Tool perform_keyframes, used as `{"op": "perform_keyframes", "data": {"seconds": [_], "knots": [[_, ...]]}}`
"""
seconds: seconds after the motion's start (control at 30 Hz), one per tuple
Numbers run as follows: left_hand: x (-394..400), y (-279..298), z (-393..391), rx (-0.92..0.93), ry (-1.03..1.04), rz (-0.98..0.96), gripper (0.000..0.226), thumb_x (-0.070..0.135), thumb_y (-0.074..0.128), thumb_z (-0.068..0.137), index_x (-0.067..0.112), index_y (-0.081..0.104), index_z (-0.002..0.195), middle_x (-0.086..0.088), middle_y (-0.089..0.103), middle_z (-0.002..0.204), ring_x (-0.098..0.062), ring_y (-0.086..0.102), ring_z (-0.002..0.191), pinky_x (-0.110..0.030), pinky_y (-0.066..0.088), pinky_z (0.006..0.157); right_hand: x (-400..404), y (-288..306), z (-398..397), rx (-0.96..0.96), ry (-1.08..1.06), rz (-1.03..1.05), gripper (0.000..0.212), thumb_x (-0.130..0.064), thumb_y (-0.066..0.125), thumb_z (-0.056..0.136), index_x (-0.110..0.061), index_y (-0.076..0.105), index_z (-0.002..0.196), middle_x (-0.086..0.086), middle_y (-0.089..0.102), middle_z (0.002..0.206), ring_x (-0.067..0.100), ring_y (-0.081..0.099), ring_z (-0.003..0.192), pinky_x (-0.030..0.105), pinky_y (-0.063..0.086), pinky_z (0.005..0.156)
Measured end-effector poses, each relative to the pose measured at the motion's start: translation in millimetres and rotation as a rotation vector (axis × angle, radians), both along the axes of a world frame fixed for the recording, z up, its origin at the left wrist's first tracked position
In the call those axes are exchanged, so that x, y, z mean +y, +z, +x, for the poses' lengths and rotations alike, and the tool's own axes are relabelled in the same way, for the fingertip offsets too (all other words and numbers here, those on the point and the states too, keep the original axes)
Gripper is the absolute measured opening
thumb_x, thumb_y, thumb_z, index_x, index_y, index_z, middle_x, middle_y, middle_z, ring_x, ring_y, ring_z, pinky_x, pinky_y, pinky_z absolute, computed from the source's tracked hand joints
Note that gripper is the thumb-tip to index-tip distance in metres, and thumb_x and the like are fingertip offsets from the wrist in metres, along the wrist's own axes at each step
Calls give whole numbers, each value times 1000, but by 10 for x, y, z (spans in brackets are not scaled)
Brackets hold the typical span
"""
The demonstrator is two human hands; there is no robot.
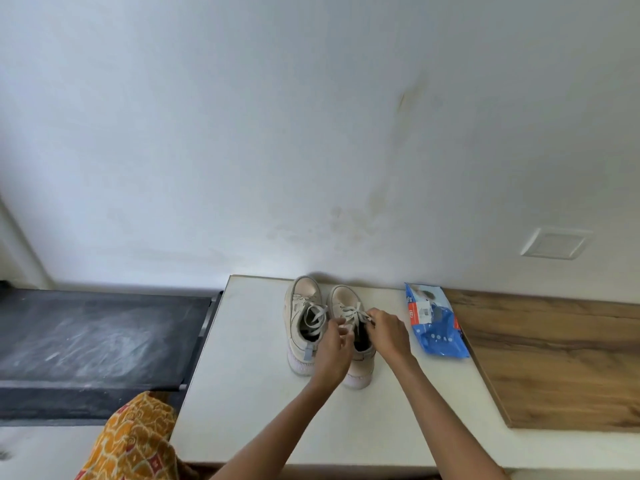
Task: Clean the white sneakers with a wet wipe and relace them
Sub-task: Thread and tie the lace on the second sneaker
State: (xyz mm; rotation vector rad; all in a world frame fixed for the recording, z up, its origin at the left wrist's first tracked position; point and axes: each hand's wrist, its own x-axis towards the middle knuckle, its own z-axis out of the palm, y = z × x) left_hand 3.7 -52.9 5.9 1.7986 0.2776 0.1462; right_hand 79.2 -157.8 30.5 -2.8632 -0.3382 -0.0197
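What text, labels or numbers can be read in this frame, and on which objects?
None can be read.
Blue wipes pack: a white barcode sticker and an orange strip, print too small and blurred.
Sneakers: no readable brand or mark.

This looks like a room in a home, though the narrow view leaves that uncertain. A plain white wall (311,116) fills most of the view, stained and scuffed just above the white surface (259,393) that stands against it. A blank switch plate (557,242) is set in the wall to the right above the surface. A wood-grain board (561,358) lies on the surface's right part. Left of the surface sits a lower dark, dusty slab (93,341), and at the surface's near left corner hangs orange patterned cloth (135,441). Worn sneakers (325,323) and a wipes pack (434,327) rest on the surface.
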Motion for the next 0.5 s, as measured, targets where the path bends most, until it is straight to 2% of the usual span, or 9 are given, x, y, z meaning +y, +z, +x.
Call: {"op": "perform_keyframes", "data": {"seconds": [0.1, 0.17, 0.2, 0.27, 0.37, 0.43, 0.5], "knots": [[145, -78, 11, -227, 73, 208, 18, 9, 50, 92, 12, 59, 107, 2, 59, 105, -9, 53, 92, -22, 44, 79, 34, 92, 77, 96, 69, -35, 34, -22, 56, 90, -16, 52, 123, 7, 58, 120, 27, 57, 106, 29, 42, 73], [318, -120, 61, -379, 200, 376, 20, 9, 49, 85, 14, 65, 97, 2, 59, 97, -10, 51, 88, -25, 44, 73, 138, 167, 74, 37, 103, 64, 38, -19, 55, 90, -18, 50, 128, 5, 52, 125, 24, 52, 113, 30, 44, 82], [428, -131, 106, -398, 265, 449, 23, 12, 47, 82, 15, 65, 96, 1, 60, 96, -12, 51, 87, -28, 44, 71, 226, 198, 61, -24, 127, 126, 37, -16, 53, 90, -18, 52, 126, 4, 51, 126, 22, 50, 116, 31, 43, 86], [631, -146, 215, -282, 311, 523, 31, 11, 47, 80, 12, 62, 108, -5, 58, 108, -22, 53, 96, -36, 45, 75, 433, 207, 16, -73, 206, 188, 35, -10, 49, 90, -15, 54, 124, 3, 51, 128, 21, 47, 120, 30, 40, 93], [828, -109, 397, 111, 126, 475, 48, 6, 51, 83, 6, 42, 130, -14, 45, 130, -32, 46, 116, -37, 41, 89, 743, 112, -59, 117, 290, 136, 48, -7, 47, 89, -14, 43, 136, 8, 43, 137, 25, 43, 125, 34, 39, 99], [889, -87, 444, 203, -1, 490, 42, 6, 48, 83, 6, 41, 125, -16, 50, 125, -32, 49, 113, -37, 42, 86, 882, 27, -128, 253, 270, 94, 59, -5, 47, 87, -16, 31, 142, 12, 37, 141, 29, 44, 125, 38, 41, 98], [929, -97, 402, 190, -9, 529, 36, 8, 46, 82, 8, 45, 118, -14, 54, 116, -30, 52, 106, -38, 45, 82, 937, -42, -196, 256, 237, 95, 61, -5, 47, 86, -16, 27, 143, 13, 37, 141, 31, 46, 122, 39, 44, 94]]}}
